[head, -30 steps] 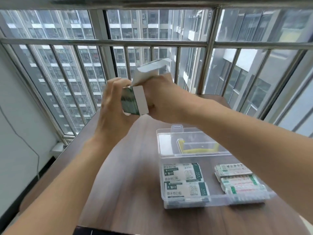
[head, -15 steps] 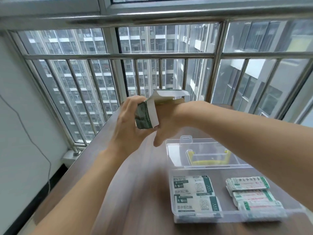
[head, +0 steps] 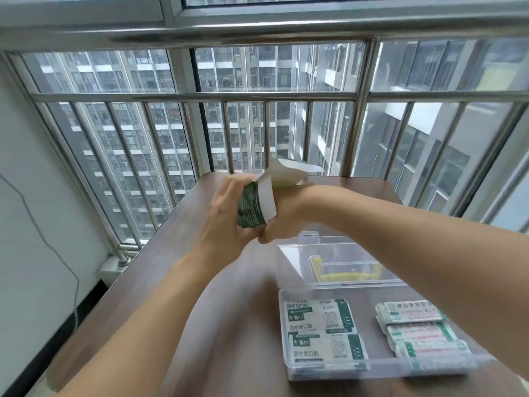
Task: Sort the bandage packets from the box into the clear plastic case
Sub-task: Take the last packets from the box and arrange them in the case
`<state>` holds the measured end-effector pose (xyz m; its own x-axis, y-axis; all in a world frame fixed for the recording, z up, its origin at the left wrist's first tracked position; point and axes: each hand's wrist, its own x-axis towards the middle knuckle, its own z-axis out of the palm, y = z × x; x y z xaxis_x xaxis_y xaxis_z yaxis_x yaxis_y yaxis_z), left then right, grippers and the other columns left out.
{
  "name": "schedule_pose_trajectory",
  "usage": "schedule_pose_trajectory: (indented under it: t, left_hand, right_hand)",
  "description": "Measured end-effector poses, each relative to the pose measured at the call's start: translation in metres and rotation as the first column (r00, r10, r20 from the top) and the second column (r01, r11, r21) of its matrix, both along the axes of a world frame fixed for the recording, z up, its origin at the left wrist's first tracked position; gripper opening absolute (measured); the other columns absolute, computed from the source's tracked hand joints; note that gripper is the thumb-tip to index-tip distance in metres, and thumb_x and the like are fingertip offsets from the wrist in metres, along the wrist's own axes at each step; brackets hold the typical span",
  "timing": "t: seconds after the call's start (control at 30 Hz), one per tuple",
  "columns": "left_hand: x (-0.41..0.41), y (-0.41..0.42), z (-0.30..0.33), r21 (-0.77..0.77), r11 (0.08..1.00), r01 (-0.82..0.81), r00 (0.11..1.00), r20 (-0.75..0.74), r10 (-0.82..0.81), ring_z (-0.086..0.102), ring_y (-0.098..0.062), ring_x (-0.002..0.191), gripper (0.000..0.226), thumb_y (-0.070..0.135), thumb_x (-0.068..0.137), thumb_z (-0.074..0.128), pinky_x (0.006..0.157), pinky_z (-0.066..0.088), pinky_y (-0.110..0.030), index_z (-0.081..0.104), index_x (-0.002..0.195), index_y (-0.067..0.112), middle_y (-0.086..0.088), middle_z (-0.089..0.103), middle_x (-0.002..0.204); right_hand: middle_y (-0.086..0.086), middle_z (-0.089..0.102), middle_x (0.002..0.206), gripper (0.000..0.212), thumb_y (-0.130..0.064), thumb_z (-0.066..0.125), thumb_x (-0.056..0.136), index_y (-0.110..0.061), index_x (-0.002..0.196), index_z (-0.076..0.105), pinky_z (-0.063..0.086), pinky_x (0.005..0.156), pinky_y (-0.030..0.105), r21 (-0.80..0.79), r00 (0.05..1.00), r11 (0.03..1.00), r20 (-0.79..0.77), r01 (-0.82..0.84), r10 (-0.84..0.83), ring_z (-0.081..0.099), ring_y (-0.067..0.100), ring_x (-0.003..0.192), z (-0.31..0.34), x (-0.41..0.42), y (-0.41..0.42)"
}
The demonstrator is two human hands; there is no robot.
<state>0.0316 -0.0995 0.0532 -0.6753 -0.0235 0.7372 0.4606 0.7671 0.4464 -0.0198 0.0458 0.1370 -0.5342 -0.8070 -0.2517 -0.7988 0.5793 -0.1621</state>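
Observation:
Above the brown table [head: 160,282], both hands hold a green and white bandage box [head: 254,207] with its end flap [head: 292,173] open. My left hand [head: 223,216] grips the box from the left. My right hand [head: 286,219] is bent down at the wrist against the box's right side, its curled fingers mostly hidden. The clear plastic case [head: 372,372] lies open at lower right. Inside it are large bandage packets [head: 320,330] on the left and a stack of narrow packets [head: 415,328] on the right.
The case's lid [head: 289,253] lies flat behind the base and shows a yellow part [head: 343,276]. Metal window bars [head: 194,96] run along the table's far and left edges. A thin cable [head: 57,253] hangs on the left wall.
The hands and box have come lower and nearer the table, and the box has tilted. The case and its packets have not moved.

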Motion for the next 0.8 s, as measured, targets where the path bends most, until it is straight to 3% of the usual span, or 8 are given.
schedule_pose_trajectory:
  t: [0.13,0.3,0.37,0.4,0.5,0.6,0.7,0.8]
  left_hand:
    - [0.000,0.004,-0.002,0.008,1.000,0.015,0.999,-0.030,-0.014,0.048,0.006,0.107,0.074,0.019,0.063,0.090,0.081,0.048,-0.021,0.051,0.125,0.024,0.007,0.049,0.118]
    - [0.001,0.015,0.001,-0.061,0.998,-0.002,0.997,-0.076,-0.003,0.047,0.003,0.107,0.069,0.024,0.068,0.089,0.090,0.038,-0.009,0.049,0.124,0.018,0.006,0.048,0.121]
    - [0.000,0.015,0.000,-0.028,1.000,0.004,0.998,-0.067,-0.006,0.048,0.005,0.107,0.071,0.023,0.067,0.090,0.090,0.045,-0.015,0.049,0.125,0.022,0.009,0.047,0.120]
    - [0.002,0.013,-0.001,0.009,1.000,0.009,0.999,-0.050,-0.009,0.050,0.003,0.108,0.073,0.022,0.067,0.092,0.090,0.050,-0.024,0.049,0.125,0.025,0.009,0.048,0.120]
    - [0.004,0.009,-0.008,0.077,0.997,0.029,1.000,-0.012,-0.028,0.054,-0.011,0.105,0.073,0.025,0.064,0.092,0.082,0.055,-0.047,0.049,0.124,0.029,0.005,0.050,0.117]
    - [0.002,0.011,-0.015,0.043,0.999,0.032,0.999,-0.019,-0.031,0.052,-0.006,0.099,0.070,0.029,0.063,0.089,0.078,0.054,-0.040,0.049,0.120,0.025,0.003,0.049,0.113]
    - [0.002,0.010,-0.019,0.028,1.000,0.010,1.000,-0.016,-0.009,0.049,0.005,0.098,0.069,0.026,0.062,0.090,0.076,0.049,-0.024,0.049,0.118,0.024,0.002,0.050,0.112]
    - [0.001,0.006,-0.025,0.032,0.999,0.007,1.000,-0.003,-0.007,0.048,0.008,0.101,0.071,0.019,0.061,0.093,0.078,0.051,-0.029,0.052,0.120,0.018,0.004,0.050,0.114]
  right_hand:
    - [-0.013,0.046,0.081,0.018,-0.019,0.062,0.096,-0.027,0.101,0.047,0.044,0.077,0.027,-0.099,0.995,0.992,-0.062,-0.083,0.077,0.050,0.012,0.080,0.003,0.004,0.009]
    - [-0.002,0.044,0.072,0.019,-0.009,0.048,0.099,-0.014,0.081,0.050,0.035,0.056,0.017,0.056,0.973,0.992,-0.200,-0.109,0.118,0.042,0.011,0.063,0.004,0.008,0.019]
    - [-0.001,0.053,0.084,0.006,-0.015,0.053,0.099,-0.014,0.100,0.059,0.041,0.066,0.020,0.024,0.974,0.994,-0.198,-0.103,0.106,0.049,0.015,0.076,0.004,0.007,0.019]
    - [-0.005,0.054,0.087,0.010,-0.019,0.057,0.099,-0.018,0.108,0.058,0.044,0.071,0.023,-0.020,0.978,0.996,-0.188,-0.092,0.087,0.050,0.016,0.082,0.004,0.009,0.019]
    - [-0.015,0.042,0.077,0.019,-0.022,0.057,0.100,-0.033,0.091,0.044,0.040,0.072,0.025,-0.025,0.978,0.989,-0.154,-0.146,0.141,0.046,0.011,0.074,0.006,0.012,0.019]
    - [-0.006,0.046,0.074,0.019,-0.017,0.055,0.099,-0.021,0.081,0.047,0.038,0.062,0.026,0.045,0.993,0.996,-0.085,-0.080,0.084,0.045,0.011,0.066,-0.003,0.012,0.018]
    - [0.003,0.055,0.085,0.011,-0.019,0.059,0.095,-0.008,0.098,0.059,0.046,0.072,0.031,0.044,0.999,0.999,-0.025,-0.026,0.027,0.053,0.022,0.080,-0.016,0.007,0.012]
    - [0.004,0.060,0.105,0.029,-0.021,0.061,0.095,-0.016,0.123,0.057,0.046,0.089,0.033,0.016,0.998,1.000,0.063,0.014,-0.015,0.052,0.023,0.096,-0.017,0.009,0.010]
